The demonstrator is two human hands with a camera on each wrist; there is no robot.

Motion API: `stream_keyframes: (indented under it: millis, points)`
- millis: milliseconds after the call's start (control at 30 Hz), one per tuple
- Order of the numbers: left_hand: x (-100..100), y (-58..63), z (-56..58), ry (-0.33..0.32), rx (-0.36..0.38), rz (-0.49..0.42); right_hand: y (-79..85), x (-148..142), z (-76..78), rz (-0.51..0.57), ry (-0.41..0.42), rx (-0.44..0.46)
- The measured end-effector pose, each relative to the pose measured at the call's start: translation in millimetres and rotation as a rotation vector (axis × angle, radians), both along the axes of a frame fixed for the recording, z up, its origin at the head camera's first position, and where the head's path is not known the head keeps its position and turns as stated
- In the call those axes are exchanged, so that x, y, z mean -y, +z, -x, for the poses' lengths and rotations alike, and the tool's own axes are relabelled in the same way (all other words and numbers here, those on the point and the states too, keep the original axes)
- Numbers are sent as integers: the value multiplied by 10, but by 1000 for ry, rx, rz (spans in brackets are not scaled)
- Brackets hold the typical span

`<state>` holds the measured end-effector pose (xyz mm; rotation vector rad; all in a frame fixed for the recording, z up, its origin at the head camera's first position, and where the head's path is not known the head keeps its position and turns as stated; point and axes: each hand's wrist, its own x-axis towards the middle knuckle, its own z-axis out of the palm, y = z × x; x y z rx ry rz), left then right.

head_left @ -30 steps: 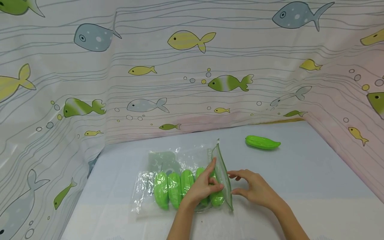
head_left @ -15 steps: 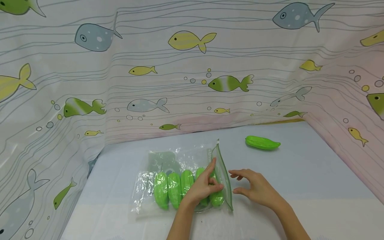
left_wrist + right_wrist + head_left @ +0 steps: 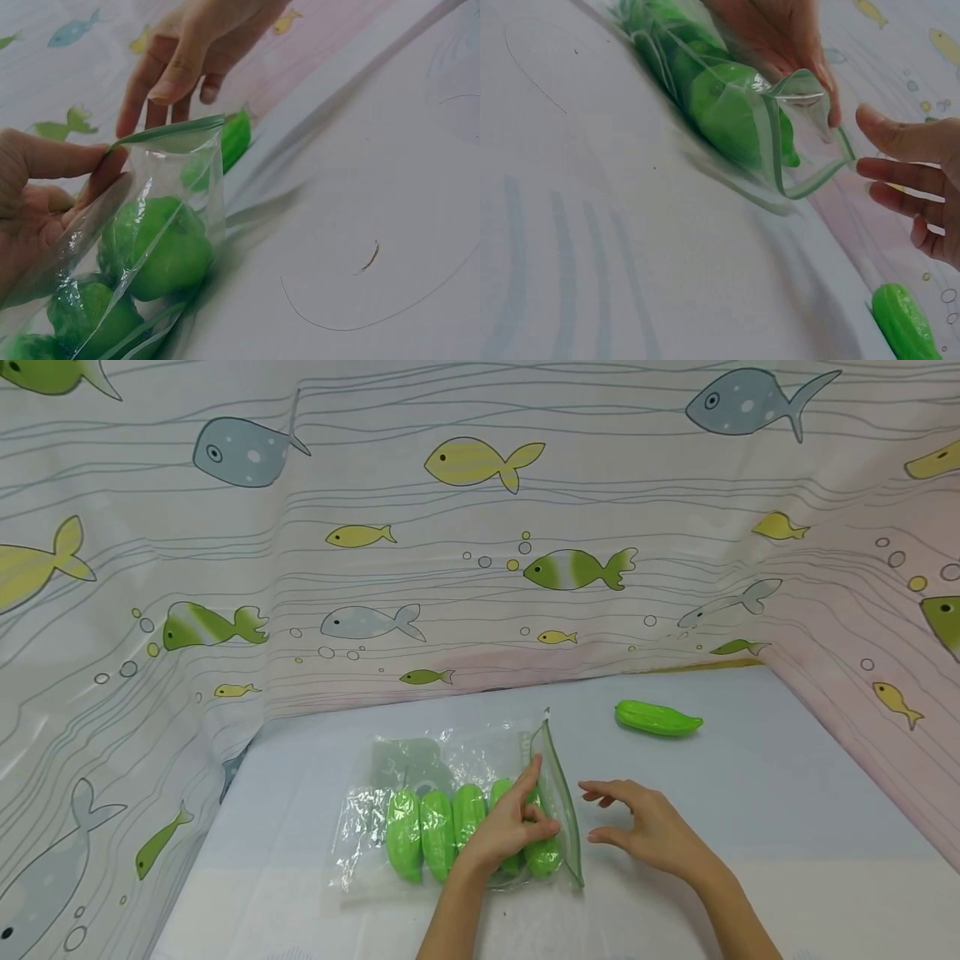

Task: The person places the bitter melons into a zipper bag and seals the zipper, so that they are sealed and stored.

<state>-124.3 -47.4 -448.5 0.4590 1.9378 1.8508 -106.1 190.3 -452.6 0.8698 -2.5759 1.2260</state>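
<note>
A clear zip bag [image 3: 480,752] with a green-edged mouth lies on the table, holding several bright green, ridged, cucumber-like vegetables [image 3: 405,837] side by side. My left hand [image 3: 506,831] lies over the bag's right part and hides some of them. In the left wrist view, the left thumb and a finger pinch the bag's zip edge [image 3: 169,133]. Just right of the mouth, my right hand [image 3: 641,827] is held with fingers and thumb apart, holding nothing. The right wrist view shows the mouth [image 3: 810,139] gaping, with the right fingertips close to its rim.
One more green vegetable [image 3: 658,718] lies loose on the white table [image 3: 787,793], behind and right of the bag. A fish-patterned curtain [image 3: 465,593] rises at the back and both sides. A dark hair [image 3: 360,326] lies on the table.
My right hand has drawn slightly rightward, away from the bag's mouth. The left hand and the bag stay where they were.
</note>
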Motion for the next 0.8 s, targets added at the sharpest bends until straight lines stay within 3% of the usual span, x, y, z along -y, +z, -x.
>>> stream_keyframes:
  millis: [800]
  points:
    - [3,-12,9,-6,-7,5,1,-27,-2,2,-18,16]
